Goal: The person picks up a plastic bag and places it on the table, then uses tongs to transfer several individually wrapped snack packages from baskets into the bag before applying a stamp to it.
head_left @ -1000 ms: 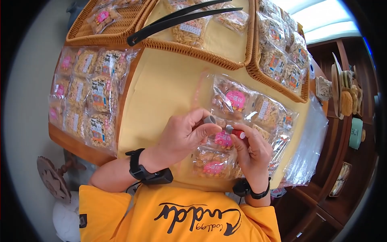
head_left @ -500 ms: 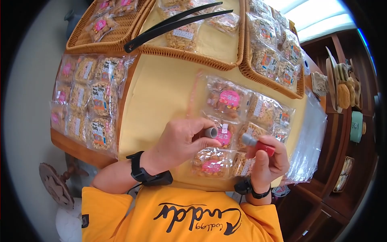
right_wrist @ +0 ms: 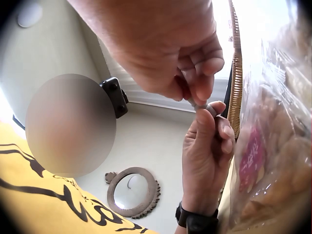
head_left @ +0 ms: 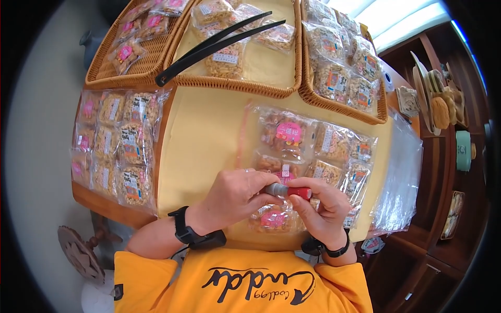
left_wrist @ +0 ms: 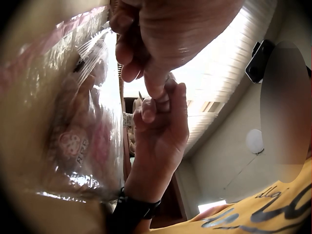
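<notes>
Left hand (head_left: 235, 195) and right hand (head_left: 321, 208) pinching red marker (head_left: 292, 191), yellow table (head_left: 209, 125), wicker baskets (head_left: 235, 83), wooden shelves (head_left: 443, 172)

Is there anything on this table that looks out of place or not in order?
One thing stands out: the long black tongs lie slanted across the rim between two wicker baskets, handle end sticking out over the edge. Snack packets sit inside the baskets. The left hand and right hand hold a small red and grey marker together.

Grey cap (head_left: 273, 189) now back on red marker (head_left: 298, 192); hands together.
</notes>
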Demonstrator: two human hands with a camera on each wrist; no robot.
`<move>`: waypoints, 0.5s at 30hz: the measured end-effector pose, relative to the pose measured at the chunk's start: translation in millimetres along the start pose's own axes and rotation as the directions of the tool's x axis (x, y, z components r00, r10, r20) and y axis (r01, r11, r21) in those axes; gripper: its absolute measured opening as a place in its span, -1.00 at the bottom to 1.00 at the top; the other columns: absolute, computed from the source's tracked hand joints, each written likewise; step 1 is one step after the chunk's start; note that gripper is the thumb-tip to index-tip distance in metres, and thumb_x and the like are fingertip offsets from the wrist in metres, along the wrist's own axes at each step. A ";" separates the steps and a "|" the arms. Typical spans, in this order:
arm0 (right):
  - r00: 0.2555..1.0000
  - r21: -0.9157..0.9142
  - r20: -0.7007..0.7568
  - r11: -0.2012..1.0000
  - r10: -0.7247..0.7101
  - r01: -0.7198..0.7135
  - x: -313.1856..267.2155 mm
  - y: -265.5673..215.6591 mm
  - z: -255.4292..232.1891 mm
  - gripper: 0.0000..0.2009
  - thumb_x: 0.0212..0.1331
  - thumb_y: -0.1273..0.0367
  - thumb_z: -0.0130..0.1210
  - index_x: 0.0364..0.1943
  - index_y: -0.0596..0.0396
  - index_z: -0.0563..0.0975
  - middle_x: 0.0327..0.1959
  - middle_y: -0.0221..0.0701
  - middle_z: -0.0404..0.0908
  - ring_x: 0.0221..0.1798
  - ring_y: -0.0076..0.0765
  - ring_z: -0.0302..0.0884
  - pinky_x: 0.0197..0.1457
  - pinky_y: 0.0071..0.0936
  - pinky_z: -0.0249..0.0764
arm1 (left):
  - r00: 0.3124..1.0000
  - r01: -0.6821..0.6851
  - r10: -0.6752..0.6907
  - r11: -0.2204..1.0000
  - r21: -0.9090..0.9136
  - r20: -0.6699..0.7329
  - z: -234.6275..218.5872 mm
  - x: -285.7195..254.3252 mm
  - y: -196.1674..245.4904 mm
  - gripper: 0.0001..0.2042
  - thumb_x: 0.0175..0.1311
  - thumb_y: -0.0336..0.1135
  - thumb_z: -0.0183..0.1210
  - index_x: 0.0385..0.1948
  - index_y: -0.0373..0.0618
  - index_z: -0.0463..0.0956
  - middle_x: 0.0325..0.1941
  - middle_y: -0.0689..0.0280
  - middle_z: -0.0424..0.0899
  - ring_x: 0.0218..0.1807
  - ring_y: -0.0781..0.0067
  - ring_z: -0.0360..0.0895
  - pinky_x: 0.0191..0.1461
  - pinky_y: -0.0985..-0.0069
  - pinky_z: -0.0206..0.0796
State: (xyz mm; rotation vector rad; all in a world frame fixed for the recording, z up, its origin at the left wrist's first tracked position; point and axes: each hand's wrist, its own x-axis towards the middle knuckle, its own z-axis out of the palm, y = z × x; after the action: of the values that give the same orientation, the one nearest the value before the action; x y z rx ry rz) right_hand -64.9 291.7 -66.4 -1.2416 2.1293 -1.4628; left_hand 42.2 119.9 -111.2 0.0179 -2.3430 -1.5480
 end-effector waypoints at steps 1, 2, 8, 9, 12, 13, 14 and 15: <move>1.000 -0.011 0.017 1.000 0.002 -0.002 0.9 -0.8 0.0 -0.74 0.03 0.53 0.32 -0.14 0.20 0.62 -0.37 -0.30 0.68 -0.60 -0.60 0.45 -0.54 -0.68 0.33 | 1.000 -0.029 0.029 0.998 0.056 -0.008 0.8 0.1 -1.2 -0.69 -0.02 -0.36 0.41 -0.19 -0.16 0.59 -0.46 0.21 0.64 -0.45 0.29 0.61 -0.40 0.47 0.41; 1.000 -0.011 0.016 1.000 0.002 -0.002 1.6 -0.6 0.3 -0.74 0.03 0.53 0.32 -0.14 0.20 0.62 -0.37 -0.30 0.68 -0.60 -0.60 0.45 -0.54 -0.68 0.33 | 0.998 -0.057 0.059 0.992 0.113 -0.014 1.4 -0.1 -2.1 -0.68 -0.02 -0.26 0.40 -0.23 -0.14 0.58 -0.50 0.23 0.63 -0.46 0.24 0.61 -0.42 0.42 0.40; 0.999 -0.035 0.044 0.999 -0.031 0.033 2.2 1.5 4.7 -0.72 0.01 0.52 0.34 -0.14 0.18 0.62 -0.42 -0.33 0.66 -0.59 -0.56 0.45 -0.54 -0.65 0.35 | 0.996 -0.091 0.090 0.985 0.146 0.012 3.1 -2.4 -2.0 -0.64 -0.02 -0.26 0.40 -0.18 -0.16 0.56 -0.50 0.23 0.62 -0.47 0.25 0.60 -0.42 0.42 0.40; 0.998 -0.030 0.048 0.999 -0.029 0.030 2.1 0.8 6.0 -0.72 0.00 0.52 0.34 -0.14 0.17 0.62 -0.44 -0.34 0.65 -0.59 -0.55 0.47 -0.54 -0.63 0.36 | 0.994 -0.111 0.109 0.984 0.143 0.020 1.6 -1.9 -0.4 -0.64 -0.02 -0.26 0.40 -0.18 -0.16 0.56 -0.50 0.23 0.62 -0.47 0.25 0.60 -0.42 0.42 0.40; 1.000 -0.074 0.004 0.997 -0.027 0.027 -0.1 -8.7 -5.0 -0.74 0.00 0.52 0.34 -0.17 0.16 0.63 -0.43 -0.34 0.66 -0.53 -0.49 0.52 -0.47 -0.61 0.39 | 0.995 0.088 -0.088 0.996 -0.008 0.049 -1.9 -0.1 8.5 -0.50 0.00 -0.28 0.43 0.04 -0.14 0.53 -0.56 0.30 0.55 -0.56 0.49 0.48 -0.46 0.53 0.34; 1.000 -0.071 -0.004 0.997 -0.020 0.020 -1.7 -12.4 -11.2 -0.77 0.00 0.52 0.34 -0.20 0.15 0.64 -0.41 -0.33 0.67 -0.48 -0.44 0.55 -0.40 -0.61 0.42 | 0.997 0.041 -0.040 0.999 -0.024 0.065 -1.7 0.5 11.5 -0.50 0.00 -0.28 0.43 0.04 -0.14 0.53 -0.56 0.30 0.55 -0.56 0.49 0.48 -0.46 0.53 0.34; 0.997 -0.077 -0.072 0.997 -0.029 0.023 -3.1 -17.5 -18.7 -0.77 0.00 0.56 0.32 -0.20 0.17 0.64 -0.42 -0.32 0.67 -0.47 -0.49 0.57 -0.40 -0.61 0.43 | 0.981 0.193 -0.193 0.978 -0.085 0.010 -1.7 0.6 13.8 -0.48 0.02 -0.28 0.43 0.07 -0.12 0.51 -0.56 0.35 0.52 -0.55 0.58 0.43 -0.47 0.58 0.30; 0.994 -0.104 -0.100 0.994 -0.039 0.029 -2.6 -23.3 -29.0 -0.77 0.00 0.56 0.32 -0.20 0.17 0.64 -0.42 -0.32 0.67 -0.47 -0.49 0.57 -0.40 -0.61 0.43 | 0.936 0.342 -0.350 0.928 -0.148 -0.032 -3.4 0.8 13.6 -0.46 0.04 -0.27 0.43 0.11 -0.11 0.49 -0.56 0.40 0.50 -0.54 0.68 0.39 -0.47 0.63 0.26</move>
State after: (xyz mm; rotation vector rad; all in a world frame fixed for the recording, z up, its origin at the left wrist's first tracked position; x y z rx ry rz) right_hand -70.4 309.1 -33.8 -1.2700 2.2872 -1.4775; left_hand 44.7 122.3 -97.6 0.4612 -2.2682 -1.8435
